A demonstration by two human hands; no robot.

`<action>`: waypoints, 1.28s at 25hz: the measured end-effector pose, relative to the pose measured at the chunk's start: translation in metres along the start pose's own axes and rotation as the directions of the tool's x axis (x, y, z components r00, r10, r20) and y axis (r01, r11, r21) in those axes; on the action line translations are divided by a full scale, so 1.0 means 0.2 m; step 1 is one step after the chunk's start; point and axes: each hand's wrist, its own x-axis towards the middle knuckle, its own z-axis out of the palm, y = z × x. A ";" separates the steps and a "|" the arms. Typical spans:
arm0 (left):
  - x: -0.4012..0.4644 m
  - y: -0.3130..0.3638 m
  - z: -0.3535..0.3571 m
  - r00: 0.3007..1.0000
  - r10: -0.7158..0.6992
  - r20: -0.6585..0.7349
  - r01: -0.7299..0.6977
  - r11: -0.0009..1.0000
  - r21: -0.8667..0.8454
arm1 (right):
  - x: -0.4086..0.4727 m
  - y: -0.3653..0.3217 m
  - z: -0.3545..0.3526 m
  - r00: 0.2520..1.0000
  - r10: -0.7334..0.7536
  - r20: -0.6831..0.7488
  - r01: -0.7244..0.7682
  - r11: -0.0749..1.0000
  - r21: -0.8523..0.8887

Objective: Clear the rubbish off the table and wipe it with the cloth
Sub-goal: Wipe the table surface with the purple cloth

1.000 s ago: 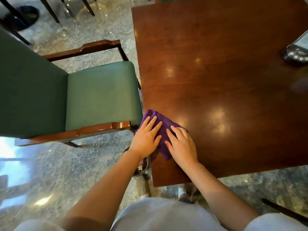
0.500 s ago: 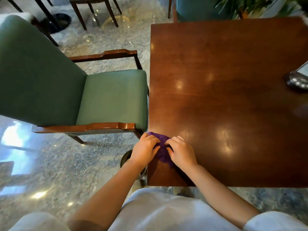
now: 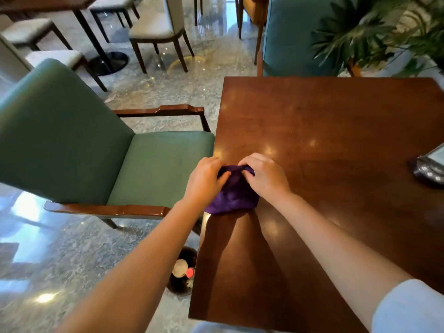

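Purple cloth bunched on the left edge of the bench, near the green armchair. Left hand and right hand both curled onto the cloth from either side, each grip pinched on its folds, knuckles up. No rubbish visible on the bench surface; only a dark device at the far right edge, well apart from the hands. Small bin on the floor just beside the near left corner of the bench, holding a pale wad and something red.

Probably gathering or refolding the cloth between wiping strokes, the clearing step likely done.

Risks from here:
- Cloth overhanging the left edge slightly; a loose grip or an outward pull could drop it onto the floor or the armchair seat.
- A tightly balled cloth gives little contact, leaving streaks on the glossy wood.
- A long sweep to the right could nudge the device toward the edge.
- Far half of the bench needs a lean; easy to miss the back corners.
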 end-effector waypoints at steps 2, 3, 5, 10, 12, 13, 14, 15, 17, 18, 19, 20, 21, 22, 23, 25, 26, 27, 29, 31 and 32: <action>0.14 -0.01 -0.01 1.000 0.013 -0.007 -0.013 1.000 -0.003 | 0.14 0.05 -0.02 1.000 -0.008 -0.019 0.008 1.000 -0.010; 0.21 -0.03 -0.02 1.000 0.022 0.000 -0.022 1.000 -0.010 | 0.20 0.07 -0.02 1.000 -0.010 -0.027 0.010 1.000 -0.014; 0.32 -0.06 -0.01 0.999 0.039 0.014 -0.038 0.999 -0.025 | 0.30 0.12 -0.02 0.999 -0.030 -0.034 0.029 0.999 -0.027; 0.51 -0.17 0.07 0.997 0.073 0.000 -0.072 0.996 -0.051 | 0.46 0.23 0.04 0.992 -0.053 -0.118 0.047 0.997 -0.057; 0.54 -0.21 0.12 0.997 0.074 0.006 -0.073 0.995 -0.066 | 0.49 0.27 0.09 0.990 -0.051 -0.134 0.037 0.994 -0.105; 0.55 -0.24 0.16 0.998 0.064 0.017 -0.063 0.995 -0.077 | 0.49 0.29 0.12 0.990 -0.048 -0.129 0.031 0.991 -0.131; 0.55 -0.26 0.20 0.998 0.052 0.030 -0.050 0.995 -0.084 | 0.49 0.32 0.15 0.992 -0.041 -0.120 0.023 0.989 -0.147; 0.55 -0.28 0.24 0.998 0.041 0.043 -0.037 0.995 -0.087 | 0.49 0.34 0.19 0.994 -0.024 -0.107 0.008 0.988 -0.155; 0.54 -0.32 0.34 0.997 0.023 0.071 -0.016 0.996 -0.090 | 0.48 0.38 0.26 0.997 0.027 -0.071 -0.038 0.987 -0.159; 0.53 -0.34 0.38 0.997 0.011 0.081 -0.004 0.996 -0.091 | 0.46 0.40 0.30 0.997 0.052 -0.049 -0.060 0.985 -0.161; 0.52 -0.35 0.41 0.996 -0.004 0.094 0.012 0.996 -0.089 | 0.43 0.41 0.34 0.997 0.074 -0.024 -0.077 0.984 -0.162; 0.50 -0.37 0.45 0.993 -0.023 0.112 0.033 0.996 -0.085 | 0.41 0.43 0.37 0.996 0.092 0.001 -0.091 0.982 -0.163; 0.48 -0.38 0.47 0.991 -0.036 0.128 0.046 0.996 -0.075 | 0.38 0.44 0.40 0.993 0.108 0.037 -0.101 0.981 -0.166; 0.45 -0.39 0.49 0.990 -0.034 0.138 0.042 0.997 -0.060 | 0.34 0.45 0.42 0.988 0.123 0.092 -0.105 0.979 -0.177; 0.43 -0.40 0.52 0.988 -0.022 0.154 0.028 0.999 -0.039 | 0.31 0.46 0.43 0.978 0.133 0.159 -0.101 0.975 -0.196; 0.38 -0.40 0.54 0.964 -0.016 0.266 0.005 0.999 0.040 | 0.24 0.46 0.43 0.946 0.154 0.287 -0.080 0.964 -0.254; 0.36 -0.40 0.54 0.935 -0.035 0.354 -0.002 0.994 0.106 | 0.22 0.46 0.42 0.925 0.173 0.338 -0.073 0.955 -0.289; 0.35 -0.40 0.54 0.900 -0.067 0.431 -0.012 0.984 0.179 | 0.21 0.46 0.42 0.905 0.191 0.380 -0.066 0.946 -0.318; 0.34 -0.40 0.51 0.848 -0.114 0.517 -0.039 0.960 0.276 | 0.21 0.45 0.41 0.878 0.218 0.426 -0.055 0.930 -0.362; 0.37 -0.37 0.45 0.826 -0.128 0.549 -0.060 0.949 0.311 | 0.23 0.42 0.37 0.860 0.253 0.443 -0.069 0.918 -0.391; 0.38 -0.35 0.42 0.820 -0.138 0.555 -0.063 0.943 0.327 | 0.24 0.40 0.34 0.859 0.266 0.438 -0.078 0.913 -0.401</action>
